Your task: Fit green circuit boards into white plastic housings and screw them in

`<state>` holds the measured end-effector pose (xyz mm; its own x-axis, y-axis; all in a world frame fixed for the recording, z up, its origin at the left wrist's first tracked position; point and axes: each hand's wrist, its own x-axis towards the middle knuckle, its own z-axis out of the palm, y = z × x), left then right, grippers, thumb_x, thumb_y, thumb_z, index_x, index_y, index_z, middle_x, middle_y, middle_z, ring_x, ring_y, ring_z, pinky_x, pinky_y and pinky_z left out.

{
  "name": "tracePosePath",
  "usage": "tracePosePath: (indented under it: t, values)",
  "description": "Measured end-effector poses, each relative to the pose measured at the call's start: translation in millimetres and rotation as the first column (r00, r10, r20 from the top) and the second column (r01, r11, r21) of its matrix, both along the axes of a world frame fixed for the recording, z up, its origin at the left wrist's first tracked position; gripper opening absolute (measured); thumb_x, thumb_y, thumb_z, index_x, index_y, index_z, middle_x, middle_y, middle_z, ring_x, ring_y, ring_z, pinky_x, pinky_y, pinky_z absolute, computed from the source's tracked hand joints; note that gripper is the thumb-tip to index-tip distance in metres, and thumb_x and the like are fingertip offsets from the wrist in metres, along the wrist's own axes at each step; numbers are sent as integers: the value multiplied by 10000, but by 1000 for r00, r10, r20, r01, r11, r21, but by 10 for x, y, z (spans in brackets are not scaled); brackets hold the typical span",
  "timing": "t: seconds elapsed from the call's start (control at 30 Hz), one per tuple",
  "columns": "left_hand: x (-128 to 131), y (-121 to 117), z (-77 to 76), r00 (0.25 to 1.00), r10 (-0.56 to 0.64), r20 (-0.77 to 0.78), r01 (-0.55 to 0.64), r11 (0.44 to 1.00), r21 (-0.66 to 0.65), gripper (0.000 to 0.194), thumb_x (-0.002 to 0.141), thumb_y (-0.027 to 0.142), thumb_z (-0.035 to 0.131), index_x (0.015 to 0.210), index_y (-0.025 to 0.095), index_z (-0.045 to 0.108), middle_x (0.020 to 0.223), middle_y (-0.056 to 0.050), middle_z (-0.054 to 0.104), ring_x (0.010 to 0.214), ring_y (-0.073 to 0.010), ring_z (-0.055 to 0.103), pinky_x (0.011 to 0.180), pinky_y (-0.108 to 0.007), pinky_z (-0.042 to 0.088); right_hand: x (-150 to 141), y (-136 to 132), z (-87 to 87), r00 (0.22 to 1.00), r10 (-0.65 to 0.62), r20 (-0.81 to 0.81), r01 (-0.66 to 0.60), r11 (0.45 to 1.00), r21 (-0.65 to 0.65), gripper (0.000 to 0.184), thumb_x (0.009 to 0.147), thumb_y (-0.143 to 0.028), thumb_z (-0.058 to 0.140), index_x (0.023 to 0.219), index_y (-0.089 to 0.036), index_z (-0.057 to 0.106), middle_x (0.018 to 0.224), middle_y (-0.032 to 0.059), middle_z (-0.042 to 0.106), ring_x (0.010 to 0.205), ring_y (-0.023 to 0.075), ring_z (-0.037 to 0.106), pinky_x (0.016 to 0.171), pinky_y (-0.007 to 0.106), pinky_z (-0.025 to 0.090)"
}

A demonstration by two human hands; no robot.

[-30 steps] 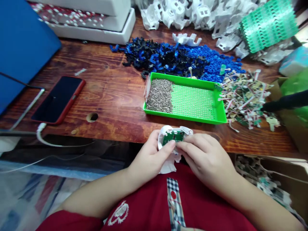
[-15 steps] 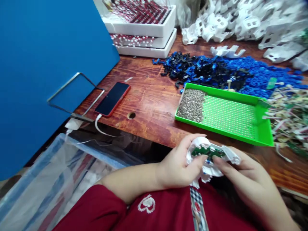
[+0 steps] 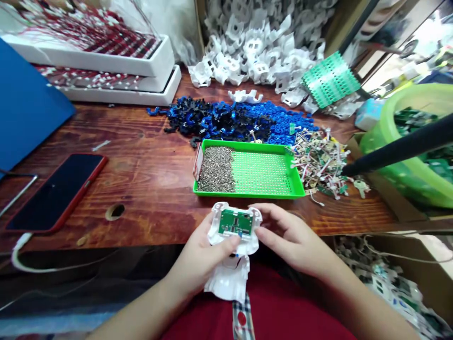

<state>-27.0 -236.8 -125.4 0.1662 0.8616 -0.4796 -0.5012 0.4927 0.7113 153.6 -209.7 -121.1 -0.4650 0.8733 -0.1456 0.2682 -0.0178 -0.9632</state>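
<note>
My left hand (image 3: pixel 198 255) grips a white plastic housing (image 3: pixel 249 244) by its left side, with the thumb across the lower front. A green circuit board (image 3: pixel 233 221) sits inside the housing, facing up. My right hand (image 3: pixel 299 241) has its thumb and index finger closed at the housing's right edge. Below hangs a second white plastic piece (image 3: pixel 226 282), with a thin dark wire showing between the two parts. The other fingers of my left hand are hidden behind the housing. Just beyond stands a green tray (image 3: pixel 262 196) with a heap of small metal screws (image 3: pixel 216 170) at its left end.
Behind the tray lie blue and black clips (image 3: pixel 226 118) and a pile of white housings (image 3: pixel 255 56). Small wired boards (image 3: pixel 320 163) lie right of it. Foam trays (image 3: pixel 161 63), a phone (image 3: pixel 58 191) and a table hole (image 3: pixel 115 211) are left; a green basin (image 3: pixel 378 137) and black bar (image 3: pixel 403 146) right.
The view has swung to the right and the basin has come into sight. The housing is now flatter to view, its board more visible. My right thumb has moved off the board to the edge.
</note>
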Motion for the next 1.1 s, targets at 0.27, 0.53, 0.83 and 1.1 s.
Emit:
tracePosePath:
  t: [0.27, 0.53, 0.83, 1.1]
  values:
    - [-152, -59, 5, 965, -41, 260, 79, 988, -136, 338, 626, 116, 689, 954, 150, 616, 801, -85, 693, 701, -205, 648, 629, -286, 495, 377, 1317, 465, 377, -560, 738, -6, 795, 607, 196, 814, -271, 445, 873, -209, 622, 903, 67, 641, 821, 222, 579, 714, 347, 437]
    - [-201, -138, -38, 955, -62, 289, 85, 994, -70, 318, 645, 119, 669, 955, 166, 617, 829, -79, 682, 716, -185, 631, 663, -278, 471, 121, 2228, 265, 250, -314, 916, -102, 932, 348, 293, 693, -363, 619, 837, -113, 673, 879, 156, 637, 816, 257, 596, 717, 368, 445]
    - [-163, -126, -118, 949, -62, 310, 85, 994, -64, 362, 704, 114, 639, 1045, 200, 551, 930, -66, 669, 823, -211, 633, 774, -353, 469, 125, 2076, 377, 245, -360, 900, -115, 911, 396, 336, 739, -393, 578, 929, -125, 645, 928, 143, 626, 882, 287, 579, 743, 429, 445]
    - [-67, -99, -124, 967, -38, 251, 32, 999, 28, 411, 766, 161, 603, 1151, 236, 482, 1050, -55, 645, 889, -189, 618, 808, -336, 465, -63, 513, 536, 899, -214, 382, -75, 784, 616, 255, 787, -273, 555, 1028, -190, 539, 869, 28, 613, 717, 113, 583, 641, 236, 483]
